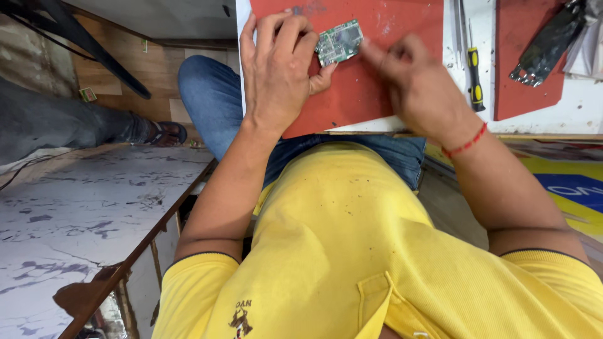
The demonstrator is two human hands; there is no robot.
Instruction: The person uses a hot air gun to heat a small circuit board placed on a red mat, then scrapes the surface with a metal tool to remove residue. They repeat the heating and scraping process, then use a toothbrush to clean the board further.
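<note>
Small green rectangular circuit board (339,41) pinned on red mat (358,94) by clamped left hand (276,69); right hand (418,85), at three o'clock, loosely curled, fingertip beside board, apparently mid-inspection, needing steady hold.

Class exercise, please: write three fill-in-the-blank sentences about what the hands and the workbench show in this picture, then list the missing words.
1. The left hand holds a small green ____ on the mat.
2. The mat under the board is ____ in colour.
3. Right of the right hand lies a screwdriver with a yellow and ____ handle.

Missing words: circuit board; red; black.
</note>
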